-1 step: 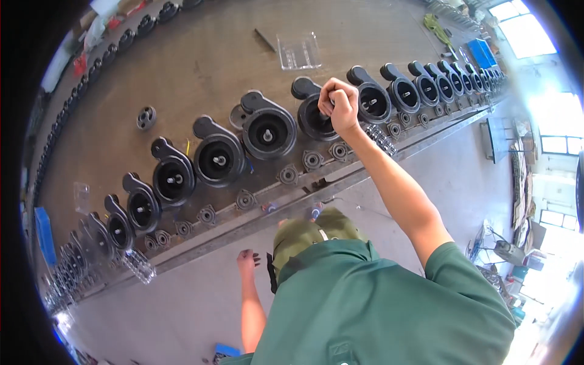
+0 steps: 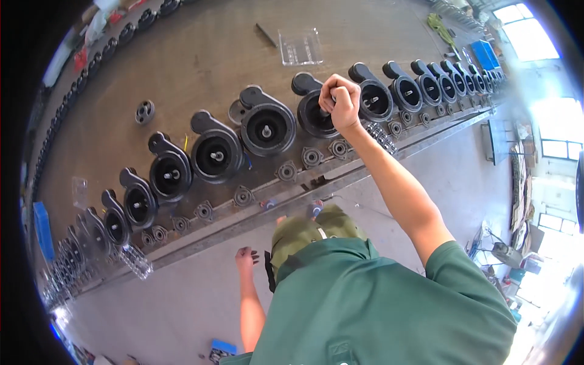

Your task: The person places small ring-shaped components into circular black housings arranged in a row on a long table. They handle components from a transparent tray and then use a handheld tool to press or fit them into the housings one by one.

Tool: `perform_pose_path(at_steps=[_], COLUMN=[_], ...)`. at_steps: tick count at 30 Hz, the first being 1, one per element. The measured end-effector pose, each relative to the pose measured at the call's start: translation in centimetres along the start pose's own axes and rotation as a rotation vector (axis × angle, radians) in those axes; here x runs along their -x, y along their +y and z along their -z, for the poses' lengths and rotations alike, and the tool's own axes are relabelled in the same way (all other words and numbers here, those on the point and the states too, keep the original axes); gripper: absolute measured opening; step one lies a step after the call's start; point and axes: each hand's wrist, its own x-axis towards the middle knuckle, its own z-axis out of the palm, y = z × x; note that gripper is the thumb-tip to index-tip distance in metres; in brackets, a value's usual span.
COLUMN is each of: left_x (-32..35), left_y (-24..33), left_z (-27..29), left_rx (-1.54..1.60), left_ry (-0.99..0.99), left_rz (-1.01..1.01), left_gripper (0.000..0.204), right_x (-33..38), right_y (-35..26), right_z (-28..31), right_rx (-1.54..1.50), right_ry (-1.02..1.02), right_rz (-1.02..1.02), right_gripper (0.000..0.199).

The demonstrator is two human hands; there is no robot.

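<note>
My right hand (image 2: pixel 342 102) is closed above the open bowl of a black snail-shaped housing (image 2: pixel 308 117) on the long table. Its fingers curl together near the housing's middle. What they pinch, if anything, is hidden. To the left is a similar housing (image 2: pixel 267 129) with a pale metal shaft standing in its centre; to the right is another housing (image 2: pixel 376 100). Small round flanged metal parts (image 2: pixel 312 157) lie along the near side of the row. My left hand (image 2: pixel 246 256) hangs beside my body, away from the table, its fingers loosely apart and holding nothing.
The metal table edge (image 2: pixel 228 220) runs close in front of me. A clear plastic tray (image 2: pixel 300 47) and a dark rod (image 2: pixel 266 35) lie beyond the row. A round metal part (image 2: pixel 145 112) sits at left; clear trays of small parts (image 2: pixel 137 261) stand near the edge.
The view has shifted very slightly, so the left housings appear a little farther left and higher. My right hand stays closed over the same housing; my left hand still hangs down.
</note>
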Motion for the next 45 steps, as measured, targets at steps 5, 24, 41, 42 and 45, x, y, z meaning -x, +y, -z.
perform_pose_path(at_steps=[5,24,41,42,45], left_x=[2.6,12.7,9.2,8.7,10.0], left_y=[-5.4,-24.8,4.2,1.0,-4.2], left_z=[-1.6,-17.1,-26.5,-27.4,-31.0], left_rx=[0.036,-0.275,0.368,0.326,0.188], left_ry=[0.083,-0.037,0.088,0.105,0.12], left_rz=[0.13,0.192,-0.149,-0.12,-0.036], left_gripper=[0.029,0.028,0.027,0.028,0.031], right_x=[0.6,-3.8,-5.1,-5.0,-5.8], right_y=[0.4,-8.4,-4.3,-4.1,-4.4], right_z=[0.3,12.8,16.5,16.1,15.9], right_rx=[0.096,-0.002,0.18,0.153,0.055], right_ry=[-0.127,-0.159,-0.405,-0.451,-0.536], right_rz=[0.139,0.105,0.03,0.019,0.043], right_gripper=[0.018,0.018,0.016,0.015,0.014])
